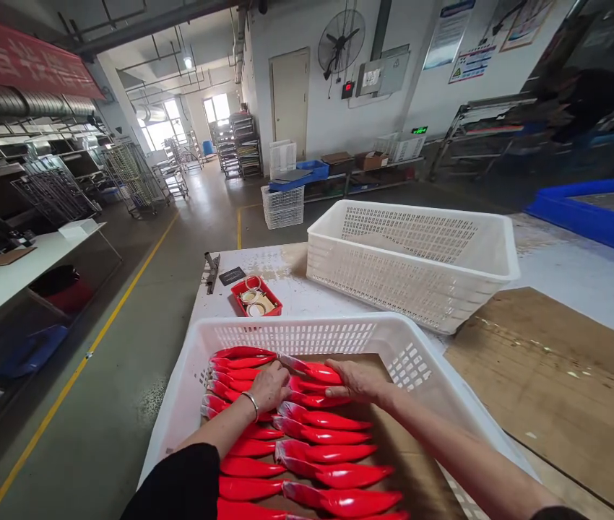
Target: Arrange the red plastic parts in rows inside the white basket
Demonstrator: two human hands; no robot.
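Black sleeve on the left arm, thin metal bangle at its wrist.

grey floor, white walls, wall fan

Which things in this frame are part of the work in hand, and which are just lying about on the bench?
In hand:
- left hand and right hand, both on the red glossy pieces
- near white basket holding the rows on a cardboard sheet

Lying about:
- second white basket
- small red tray with tape rolls
- blue bin
- brown board
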